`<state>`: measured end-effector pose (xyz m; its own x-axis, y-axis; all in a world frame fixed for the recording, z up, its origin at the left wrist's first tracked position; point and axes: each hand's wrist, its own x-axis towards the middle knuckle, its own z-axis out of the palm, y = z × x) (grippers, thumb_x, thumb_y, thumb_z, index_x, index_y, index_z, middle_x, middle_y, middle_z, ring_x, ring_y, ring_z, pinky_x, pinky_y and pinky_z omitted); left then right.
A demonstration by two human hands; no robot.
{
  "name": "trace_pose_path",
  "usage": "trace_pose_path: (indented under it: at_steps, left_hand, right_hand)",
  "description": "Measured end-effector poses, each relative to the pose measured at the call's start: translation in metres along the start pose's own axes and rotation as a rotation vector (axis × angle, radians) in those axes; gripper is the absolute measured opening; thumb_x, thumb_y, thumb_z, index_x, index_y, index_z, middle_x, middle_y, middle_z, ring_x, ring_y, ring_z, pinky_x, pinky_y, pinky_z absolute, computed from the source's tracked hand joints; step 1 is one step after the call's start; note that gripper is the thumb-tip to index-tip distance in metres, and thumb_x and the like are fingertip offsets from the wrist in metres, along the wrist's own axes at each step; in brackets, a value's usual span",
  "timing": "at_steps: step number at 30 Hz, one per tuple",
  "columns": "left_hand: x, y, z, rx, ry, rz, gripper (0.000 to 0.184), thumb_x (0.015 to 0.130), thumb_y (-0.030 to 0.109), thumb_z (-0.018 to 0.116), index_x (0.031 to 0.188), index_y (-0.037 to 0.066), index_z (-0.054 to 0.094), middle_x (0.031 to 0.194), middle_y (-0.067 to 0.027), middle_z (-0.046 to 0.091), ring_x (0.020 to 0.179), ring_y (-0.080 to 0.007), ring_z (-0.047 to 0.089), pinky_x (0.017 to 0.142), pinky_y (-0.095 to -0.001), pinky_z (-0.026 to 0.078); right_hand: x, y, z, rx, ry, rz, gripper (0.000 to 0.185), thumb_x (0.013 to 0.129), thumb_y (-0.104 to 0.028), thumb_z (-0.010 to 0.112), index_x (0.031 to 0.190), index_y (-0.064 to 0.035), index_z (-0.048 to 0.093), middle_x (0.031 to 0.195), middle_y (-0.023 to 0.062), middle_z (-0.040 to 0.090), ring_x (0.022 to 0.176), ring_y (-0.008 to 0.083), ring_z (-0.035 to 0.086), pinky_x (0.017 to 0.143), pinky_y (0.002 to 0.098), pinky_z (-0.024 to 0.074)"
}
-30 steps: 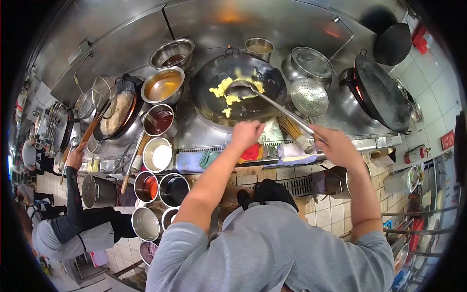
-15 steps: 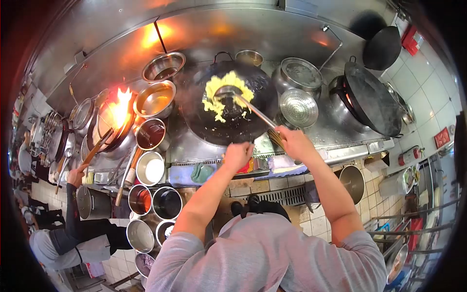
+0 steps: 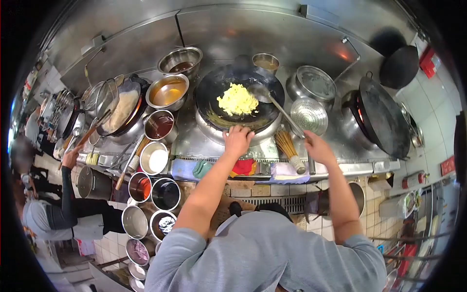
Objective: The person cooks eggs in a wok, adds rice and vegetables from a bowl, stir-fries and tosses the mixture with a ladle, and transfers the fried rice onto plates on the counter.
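Note:
My left hand (image 3: 238, 140) is at the near edge of a black wok (image 3: 209, 87), its fingers hooked over the rim. A mound of yellow scrambled egg (image 3: 237, 100) lies in the middle of the wok. In my right hand (image 3: 318, 148) is the long handle of a metal ladle (image 3: 286, 112). The ladle's bowl rests inside the wok, just right of the egg. Beside the handle are a round perforated strainer (image 3: 309, 117) and a bamboo brush (image 3: 288, 147).
Left of the wok stand metal bowls of oil (image 3: 169, 93) and dark sauce (image 3: 159, 123). Further left, a co-worker's hand (image 3: 71, 157) holds a wooden handle near another wok (image 3: 121, 109). A tilted wok (image 3: 384, 117) steams at right. Folded cloths (image 3: 203, 169) line the front edge.
The egg has gathered into a compact mound. The ladle has moved from over the egg to its right. My left hand has gone up onto the wok's rim. Flames at left have died down.

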<state>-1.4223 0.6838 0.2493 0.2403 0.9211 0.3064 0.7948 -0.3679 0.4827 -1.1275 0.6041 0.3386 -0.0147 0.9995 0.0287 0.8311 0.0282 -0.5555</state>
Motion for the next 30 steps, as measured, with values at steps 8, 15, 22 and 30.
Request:
trace_pose_path:
  at_steps: [8, 15, 22, 30]
  left_hand:
    - [-0.166, 0.027, 0.034, -0.406, -0.142, -0.09, 0.028, 0.085, 0.022, 0.064, 0.111, 0.009, 0.064, 0.111, -0.0172, 0.062, 0.105, -0.0343, 0.06, 0.088, -0.0412, 0.049]
    - [-0.353, 0.049, 0.07, -0.278, -0.278, -0.853, 0.032, 0.086, 0.027, 0.063, 0.11, 0.006, 0.067, 0.103, -0.0157, 0.069, 0.093, -0.0322, 0.067, 0.085, -0.0386, 0.052]
    - [-0.445, 0.119, 0.105, -0.437, -0.093, -1.341, 0.036, 0.089, 0.033, 0.06, 0.111, 0.006, 0.067, 0.106, -0.0158, 0.069, 0.103, -0.0279, 0.066, 0.091, -0.0357, 0.05]
    - [-0.537, 0.229, 0.123, -0.949, 1.273, -1.453, 0.03, 0.096, 0.033, 0.056, 0.104, 0.005, 0.064, 0.078, -0.0052, 0.063, 0.069, -0.0117, 0.058, 0.061, -0.0272, 0.048]
  right_hand:
    - [0.063, -0.002, 0.126, 0.475, -0.099, 0.227, 0.043, 0.093, -0.016, 0.051, 0.134, -0.0076, 0.042, 0.105, 0.0273, 0.063, 0.099, 0.044, 0.061, 0.087, 0.047, 0.0469]
    - [0.051, 0.033, 0.06, 0.384, -0.073, -0.532, 0.037, 0.097, -0.014, 0.052, 0.133, -0.0107, 0.044, 0.082, 0.0063, 0.057, 0.051, 0.0121, 0.048, 0.047, 0.0302, 0.0441]
    - [0.122, 0.024, 0.058, 0.211, -0.323, -0.146, 0.04, 0.093, -0.014, 0.05, 0.132, -0.0119, 0.044, 0.091, 0.0186, 0.063, 0.071, 0.0293, 0.061, 0.059, 0.0384, 0.0495]
    - [0.111, 0.07, 0.068, -0.266, -0.458, -0.617, 0.056, 0.09, -0.016, 0.053, 0.143, -0.0025, 0.037, 0.134, 0.0231, 0.053, 0.12, 0.039, 0.054, 0.1, 0.0434, 0.0423]
